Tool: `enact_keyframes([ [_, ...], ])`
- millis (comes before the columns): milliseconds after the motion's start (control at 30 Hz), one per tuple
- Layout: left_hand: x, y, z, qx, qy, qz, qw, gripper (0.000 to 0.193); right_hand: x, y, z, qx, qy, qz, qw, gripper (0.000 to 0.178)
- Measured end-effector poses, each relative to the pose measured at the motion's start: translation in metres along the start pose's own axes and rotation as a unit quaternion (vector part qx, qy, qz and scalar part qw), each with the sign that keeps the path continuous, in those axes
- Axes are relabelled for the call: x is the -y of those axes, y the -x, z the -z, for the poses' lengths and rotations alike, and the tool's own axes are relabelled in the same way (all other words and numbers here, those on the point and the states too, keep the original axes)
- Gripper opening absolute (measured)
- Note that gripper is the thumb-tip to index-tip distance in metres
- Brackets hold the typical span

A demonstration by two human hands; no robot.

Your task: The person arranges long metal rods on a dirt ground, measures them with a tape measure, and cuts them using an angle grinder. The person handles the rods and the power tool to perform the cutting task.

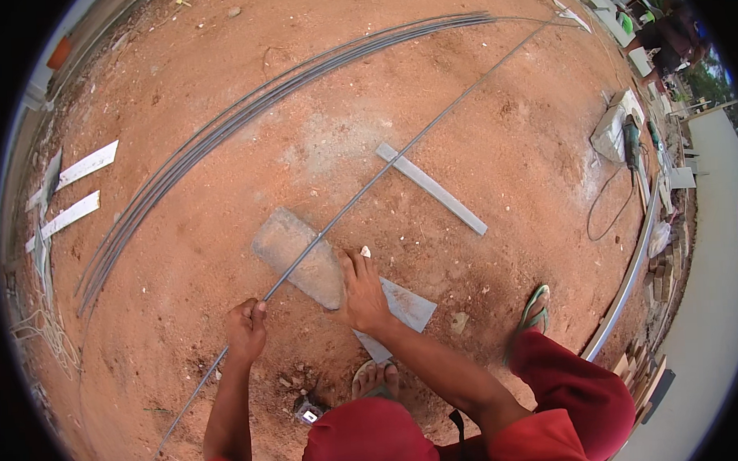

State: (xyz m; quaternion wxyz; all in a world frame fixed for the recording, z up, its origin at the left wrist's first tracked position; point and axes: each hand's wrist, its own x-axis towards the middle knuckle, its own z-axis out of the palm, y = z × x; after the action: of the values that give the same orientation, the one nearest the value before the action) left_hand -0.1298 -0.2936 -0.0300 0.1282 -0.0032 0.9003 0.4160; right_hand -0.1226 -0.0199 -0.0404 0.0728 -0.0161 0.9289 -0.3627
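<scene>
A long thin grey metal rod (pixel 360 194) runs diagonally from the lower left to the far upper right. My left hand (pixel 246 331) is closed round it near its lower part. Under the rod lies a flat greyish stone slab (pixel 292 248). My right hand (pixel 363 292) is at the slab's right edge, its fingers stretched forward and apart from the rod. A small white piece (pixel 366 252) shows beside those fingertips; whether they touch it I cannot tell. Farther up, the rod crosses a narrow grey strip (pixel 441 191) on the ground.
A bundle of several long rods (pixel 219 126) curves across the upper left. Grey flat pieces (pixel 408 305) lie beside my right forearm. White boards (pixel 78 167) rest at far left. On the right are a corded power tool (pixel 632 144), a pale block (pixel 613 132) and a distant person (pixel 671 41).
</scene>
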Motion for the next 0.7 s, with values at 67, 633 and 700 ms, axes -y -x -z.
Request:
enact_keyframes([
  [67,-0.003,-0.002,-0.002,0.0,-0.003,0.0,1.0,0.037,0.004,0.006,0.002,0.008,-0.01,-0.024,1.0,0.12],
  [633,0.005,-0.014,0.004,0.088,-0.057,0.001,0.994,0.031,-0.024,0.014,0.029,0.107,0.031,0.081,0.991,0.127],
  [700,0.004,-0.015,0.021,0.131,-0.125,0.023,0.983,0.03,-0.036,0.023,0.073,0.14,0.07,0.141,0.977,0.118],
])
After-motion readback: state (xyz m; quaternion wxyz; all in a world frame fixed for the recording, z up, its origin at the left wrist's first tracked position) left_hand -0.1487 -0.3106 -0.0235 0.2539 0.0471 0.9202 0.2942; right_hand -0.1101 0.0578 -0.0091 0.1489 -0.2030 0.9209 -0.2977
